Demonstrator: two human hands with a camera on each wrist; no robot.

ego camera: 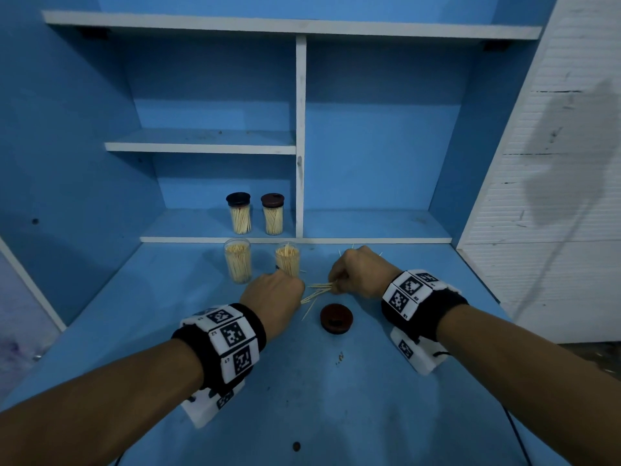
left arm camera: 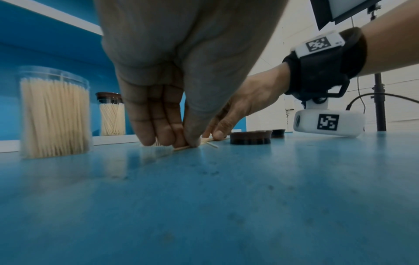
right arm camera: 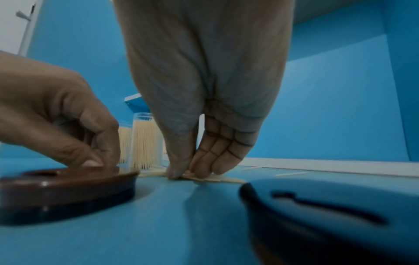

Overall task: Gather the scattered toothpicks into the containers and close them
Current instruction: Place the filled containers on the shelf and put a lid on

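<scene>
Loose toothpicks (ego camera: 315,291) lie on the blue table between my two hands. My left hand (ego camera: 295,294) pinches one end of the bunch with thumb and fingertips against the table (left arm camera: 184,143). From the other side, my right hand (ego camera: 336,286) pinches the toothpicks (right arm camera: 211,177) between thumb and fingers (right arm camera: 184,172). Two open clear containers (ego camera: 238,260) (ego camera: 288,261), both full of toothpicks, stand just behind my left hand. A brown lid (ego camera: 336,317) lies in front of the hands. A dark lid (right arm camera: 328,215) lies under my right wrist, hidden in the head view.
Two closed containers of toothpicks (ego camera: 239,213) (ego camera: 273,213) stand on the lowest shelf behind. A few stray toothpicks (right arm camera: 291,174) lie beyond my right hand near the shelf edge (ego camera: 369,240). A white slatted wall (ego camera: 554,196) bounds the right side.
</scene>
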